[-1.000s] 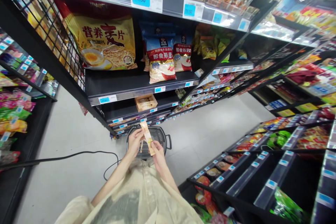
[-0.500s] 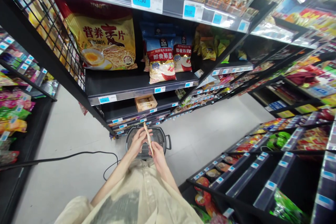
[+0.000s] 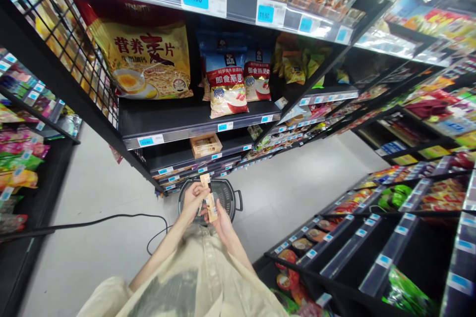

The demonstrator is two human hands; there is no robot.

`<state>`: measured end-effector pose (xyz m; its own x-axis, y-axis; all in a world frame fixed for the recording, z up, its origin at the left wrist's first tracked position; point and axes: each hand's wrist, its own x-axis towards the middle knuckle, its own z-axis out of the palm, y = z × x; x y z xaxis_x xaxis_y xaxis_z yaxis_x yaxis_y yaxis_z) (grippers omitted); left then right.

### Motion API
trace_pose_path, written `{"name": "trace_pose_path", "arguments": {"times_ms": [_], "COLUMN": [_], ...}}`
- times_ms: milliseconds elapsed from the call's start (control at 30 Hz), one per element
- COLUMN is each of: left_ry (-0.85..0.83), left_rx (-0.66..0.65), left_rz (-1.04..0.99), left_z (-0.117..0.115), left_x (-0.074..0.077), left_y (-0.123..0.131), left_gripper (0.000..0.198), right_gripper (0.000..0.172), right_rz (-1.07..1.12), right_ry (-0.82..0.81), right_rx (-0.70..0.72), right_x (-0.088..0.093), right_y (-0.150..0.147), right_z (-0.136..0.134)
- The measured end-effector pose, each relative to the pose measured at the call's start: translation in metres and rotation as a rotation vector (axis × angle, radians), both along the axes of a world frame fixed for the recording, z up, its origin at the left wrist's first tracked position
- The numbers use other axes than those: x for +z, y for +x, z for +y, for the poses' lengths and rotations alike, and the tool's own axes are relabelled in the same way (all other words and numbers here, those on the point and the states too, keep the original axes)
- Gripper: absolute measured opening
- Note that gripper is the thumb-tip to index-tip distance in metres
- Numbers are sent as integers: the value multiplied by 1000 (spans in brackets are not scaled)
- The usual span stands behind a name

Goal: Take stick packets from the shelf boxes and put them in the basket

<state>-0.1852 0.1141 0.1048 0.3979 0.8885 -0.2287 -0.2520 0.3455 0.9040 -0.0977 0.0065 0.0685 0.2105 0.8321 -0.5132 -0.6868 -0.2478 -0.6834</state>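
Note:
A slim beige stick packet [image 3: 211, 209] with dark print is held between my two hands, over a dark shopping basket [image 3: 224, 192]. My left hand [image 3: 195, 197] pinches the packet near its middle from the left side. My right hand [image 3: 222, 218] is closed around its lower end, with some fingers behind it. The flat printed face of the packet points up toward me. The basket stands on the floor below, partly covered by my hands, and what lies inside it cannot be made out.
Ahead is a black shelf [image 3: 156, 124] with a large cereal bag [image 3: 148, 67], blue-and-red oatmeal bags [image 3: 226, 81] and, lower, a beige box [image 3: 206, 146]. A wire side panel [image 3: 74, 34] borders it. A black cable [image 3: 111, 217] runs at left; packed racks [image 3: 372, 228] stand right.
The packet has turned from edge-on to showing its flat face. My left hand has shifted onto its middle, and the view has moved very slightly.

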Motion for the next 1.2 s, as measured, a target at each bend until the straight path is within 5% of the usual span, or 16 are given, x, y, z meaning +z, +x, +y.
{"name": "trace_pose_path", "arguments": {"times_ms": [567,800,1200], "left_ry": [-21,-120,-117], "left_rx": [-20,-101,-91], "left_rz": [11,-100,-104], "left_z": [0,-2,-1], "left_x": [-7,-8,-11], "left_y": [-1,1,3], "left_gripper": [46,64,59], "right_gripper": [69,43,44], "right_rz": [28,-57,-104], "right_ry": [20,42,70], "right_rx": [-50,-206,-261], "right_x": [7,9,10], "right_y": [0,-1,-3], "right_z": [-3,-4,-3]}}
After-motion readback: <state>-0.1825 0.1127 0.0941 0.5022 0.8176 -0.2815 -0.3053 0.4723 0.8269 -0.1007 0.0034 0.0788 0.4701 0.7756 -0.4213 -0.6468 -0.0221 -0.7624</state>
